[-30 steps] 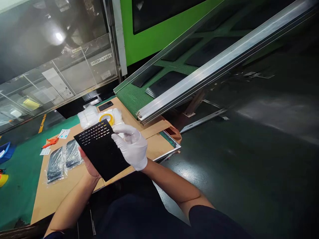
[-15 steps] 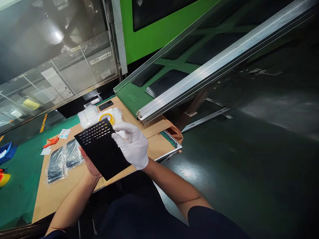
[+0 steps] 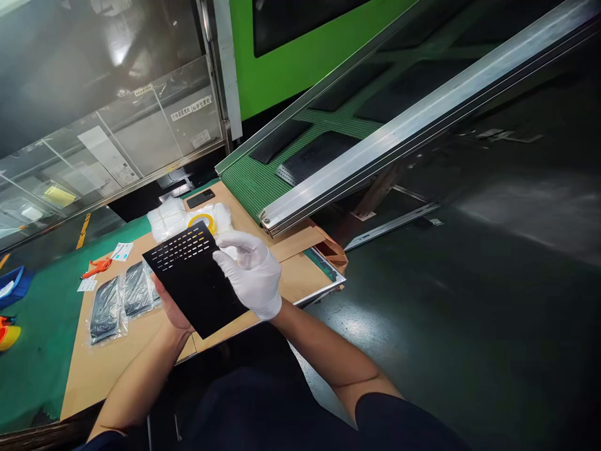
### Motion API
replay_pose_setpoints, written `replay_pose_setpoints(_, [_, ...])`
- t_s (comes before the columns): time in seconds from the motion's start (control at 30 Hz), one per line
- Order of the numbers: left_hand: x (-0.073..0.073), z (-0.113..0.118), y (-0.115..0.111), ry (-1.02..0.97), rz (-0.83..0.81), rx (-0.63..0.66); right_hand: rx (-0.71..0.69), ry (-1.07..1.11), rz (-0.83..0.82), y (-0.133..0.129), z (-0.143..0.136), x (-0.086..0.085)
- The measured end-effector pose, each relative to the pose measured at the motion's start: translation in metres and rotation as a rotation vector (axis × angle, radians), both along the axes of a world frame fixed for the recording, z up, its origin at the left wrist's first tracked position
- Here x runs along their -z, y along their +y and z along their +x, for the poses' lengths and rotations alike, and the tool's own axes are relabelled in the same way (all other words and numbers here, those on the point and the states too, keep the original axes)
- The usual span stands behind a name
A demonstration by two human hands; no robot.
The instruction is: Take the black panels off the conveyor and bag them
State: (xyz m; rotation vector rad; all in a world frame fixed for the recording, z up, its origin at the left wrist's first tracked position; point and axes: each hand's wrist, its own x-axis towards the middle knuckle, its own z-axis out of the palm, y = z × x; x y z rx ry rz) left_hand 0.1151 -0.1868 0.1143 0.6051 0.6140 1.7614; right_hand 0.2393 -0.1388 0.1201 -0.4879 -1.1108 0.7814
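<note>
A flat black panel (image 3: 200, 282) with rows of small slots along its far end is held tilted above the cardboard-covered table. My left hand (image 3: 173, 307), bare, grips its left edge from beneath, with the fingers partly hidden behind it. My right hand (image 3: 253, 272), in a white glove, is closed at the panel's right edge, thumb and fingers near the slotted end. Left of the panel, black parts in clear bags (image 3: 107, 310) lie on the cardboard. Behind it are a yellow tape roll (image 3: 206, 220) and white plastic bags (image 3: 166, 218).
A green ribbed conveyor (image 3: 248, 185) with black panels slopes down to the table's back right, edged by a metal rail (image 3: 375, 141). A phone (image 3: 200, 199), an orange tool (image 3: 97, 268) and a blue bin (image 3: 15, 287) are on the table. Clear compartments stand behind.
The view has shifted slightly. Both hands keep nearly the same hold on the black panel, and the panels on the conveyor look almost unchanged.
</note>
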Motion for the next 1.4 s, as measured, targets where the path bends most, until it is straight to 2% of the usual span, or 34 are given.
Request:
replay_pose_setpoints(0.1, [0.004,-0.003,0.002,0.013,-0.010,0.020,0.023,-0.011,-0.011,0.002,0.001,0.002])
replay_pose_setpoints(0.23, [0.008,-0.006,0.003,0.036,-0.076,0.105,-0.071,-0.005,0.017,0.003,0.002,-0.004])
replay_pose_setpoints(0.43, [0.004,-0.002,0.004,0.019,-0.037,-0.014,-0.026,-0.028,-0.010,0.004,0.003,0.002])
replay_pose_setpoints(0.57, [0.006,-0.004,0.004,0.037,-0.067,0.068,-0.047,-0.016,-0.069,0.005,0.003,0.005])
replay_pose_setpoints(0.73, [0.007,-0.005,0.005,0.009,-0.089,0.176,-0.165,0.001,-0.018,0.006,0.003,-0.004])
replay_pose_setpoints(0.83, [0.006,-0.003,0.006,-0.002,-0.065,0.158,-0.138,-0.002,-0.023,0.006,0.002,-0.005])
replay_pose_setpoints(1.1, [0.005,-0.001,0.005,0.019,-0.057,0.116,-0.091,0.066,-0.052,0.001,-0.001,0.006])
replay_pose_setpoints(1.23, [0.002,0.001,0.005,0.034,-0.079,0.148,-0.125,0.078,-0.059,0.002,0.003,-0.002])
replay_pose_setpoints(1.4, [-0.001,0.008,0.006,0.053,-0.100,0.203,-0.185,0.076,0.018,0.005,0.009,-0.014])
